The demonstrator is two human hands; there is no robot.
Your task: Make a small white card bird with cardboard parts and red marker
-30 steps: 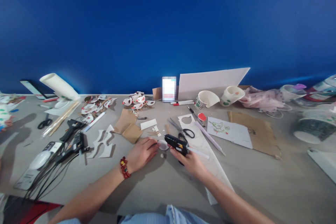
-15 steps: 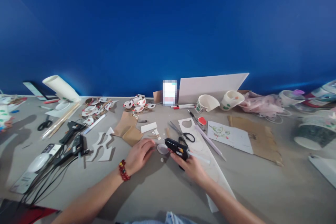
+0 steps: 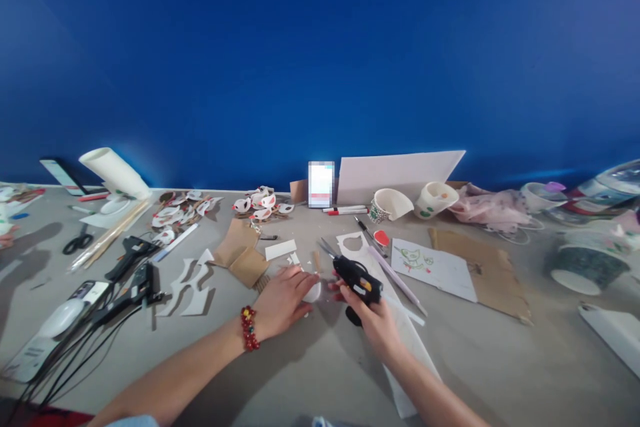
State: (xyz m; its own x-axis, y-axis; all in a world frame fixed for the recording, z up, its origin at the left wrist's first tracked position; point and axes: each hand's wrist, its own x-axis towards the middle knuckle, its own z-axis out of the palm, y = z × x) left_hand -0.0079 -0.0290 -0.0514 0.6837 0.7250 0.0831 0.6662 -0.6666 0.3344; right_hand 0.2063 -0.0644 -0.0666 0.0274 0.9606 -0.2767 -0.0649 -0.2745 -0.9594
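Note:
In my right hand point(image 3: 375, 320) is a black hot glue gun point(image 3: 357, 278), its nozzle end toward the upper left and a pale glue stick coming from its rear. My left hand point(image 3: 283, 300), with a red bead bracelet at the wrist, grips a small white oval piece point(image 3: 313, 292) against the table, the fingers partly covering it. Metal scissors point(image 3: 327, 248) lie just beyond the glue gun, their handles hidden behind it. Under my right forearm runs a long white cut sheet point(image 3: 400, 373). Small white scraps point(image 3: 294, 258) are scattered past my left fingers.
Two more glue guns point(image 3: 131, 255) and a power strip point(image 3: 47, 340) with cables lie left. White bird cutouts point(image 3: 263, 203) sit near the blue wall, beside a lit phone point(image 3: 321, 185). Brown cardboard point(image 3: 500, 287), a bird drawing point(image 3: 430, 267) and paper cups point(image 3: 390, 205) are to the right.
My left hand has moved right and onto the white oval, covering part of it. The glue gun has shifted right and back from the piece. The view has moved slightly.

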